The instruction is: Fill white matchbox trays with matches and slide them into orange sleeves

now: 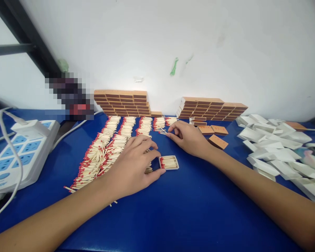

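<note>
A small white matchbox tray [176, 163] filled with red-headed matches lies on the blue table. My left hand [136, 164] is at its left end, thumb at the near corner and index finger at the far corner, lightly gripping it. Under and behind this hand are long rows of loose matches [93, 157], partly hidden by it. Farther back, my right hand [187, 137] has thumb and index finger closed together at a few loose matches [161, 131], beside the short match rows [159, 122].
Stacked matchboxes [120, 99] stand left along the wall, with another stack [210, 107] to the right. Several loose matchboxes [218, 141] lie beyond my right forearm. Empty white trays [275, 143] are heaped at right. A power strip [23, 150] with white cables occupies the left.
</note>
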`<state>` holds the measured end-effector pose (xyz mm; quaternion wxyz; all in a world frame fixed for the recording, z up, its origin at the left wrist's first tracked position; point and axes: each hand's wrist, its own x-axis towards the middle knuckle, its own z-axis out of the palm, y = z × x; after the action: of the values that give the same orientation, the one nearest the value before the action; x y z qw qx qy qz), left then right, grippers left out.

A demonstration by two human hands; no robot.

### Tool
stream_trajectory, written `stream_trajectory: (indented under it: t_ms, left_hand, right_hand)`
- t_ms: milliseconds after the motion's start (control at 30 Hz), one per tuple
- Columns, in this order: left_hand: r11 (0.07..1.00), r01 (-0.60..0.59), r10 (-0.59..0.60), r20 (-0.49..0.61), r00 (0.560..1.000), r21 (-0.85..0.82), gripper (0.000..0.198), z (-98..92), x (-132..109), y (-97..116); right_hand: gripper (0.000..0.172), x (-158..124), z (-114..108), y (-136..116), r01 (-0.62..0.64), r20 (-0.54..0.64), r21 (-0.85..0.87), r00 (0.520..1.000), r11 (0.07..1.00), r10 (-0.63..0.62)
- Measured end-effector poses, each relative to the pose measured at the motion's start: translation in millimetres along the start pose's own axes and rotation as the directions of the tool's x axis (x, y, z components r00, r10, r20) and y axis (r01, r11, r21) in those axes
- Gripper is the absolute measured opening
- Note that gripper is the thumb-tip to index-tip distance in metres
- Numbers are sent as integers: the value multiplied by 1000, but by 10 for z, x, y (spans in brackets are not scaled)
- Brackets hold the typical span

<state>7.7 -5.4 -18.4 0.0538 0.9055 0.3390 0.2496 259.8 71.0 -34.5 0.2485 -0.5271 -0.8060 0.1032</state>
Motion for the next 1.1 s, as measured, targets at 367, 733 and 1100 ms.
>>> stream_trajectory:
  t_ms: [367,733,1100]
  left_hand:
    - [999,22,-22,-12,1000,25,24,3,13,-19]
    - [999,28,-27,-13,1000,24,24,8,32,-44]
    - [1000,14,-14,-30,999,2,24,3,10,-28]
  right_hand:
    - [18,-206,-253,-113,57,81,80,995,995,-63]
    - [23,-436,-386,-358,91,354,126,926,988,-131]
    - [22,-196,-969,343,-14,157,-211,986,977,48]
